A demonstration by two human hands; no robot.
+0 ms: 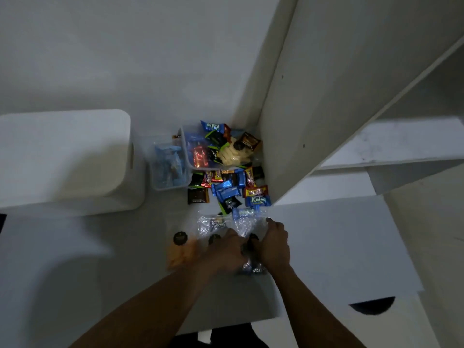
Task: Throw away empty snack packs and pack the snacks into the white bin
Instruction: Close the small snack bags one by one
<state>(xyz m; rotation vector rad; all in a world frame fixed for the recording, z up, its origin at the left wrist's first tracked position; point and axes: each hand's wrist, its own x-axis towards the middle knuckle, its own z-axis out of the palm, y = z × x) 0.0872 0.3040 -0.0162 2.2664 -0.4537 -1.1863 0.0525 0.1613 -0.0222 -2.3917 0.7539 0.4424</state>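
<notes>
Low in the centre of the frame, both hands meet over a crinkled clear plastic bag (pixel 244 228) lying on the white table (pixel 100 259). The left hand (pixel 227 252) is curled with its fingers closed on the bag's near edge, and the right hand (pixel 272 243) pinches the same bag from the right side, so the two hands almost touch. The picture is dim and blurred here, so the bag's contents are hard to read; small dark round pieces show through it.

Just left of the hands lies an orange pack (pixel 182 252) with a dark round label. Above the hands, in the middle of the frame, a loose heap of wrapped snacks (pixel 231 187) is spread on the table: blue, red, brown and green wrappers.

Behind that heap stands a clear tub (pixel 187 149) piled with more snacks, pressed against a white cupboard panel (pixel 313 96) on the right. Touching its left side is a smaller clear container (pixel 170 167) holding blue packs.

At the left of the frame sits a large white bin (pixel 65 159) with rounded corners, well apart from the hands.
</notes>
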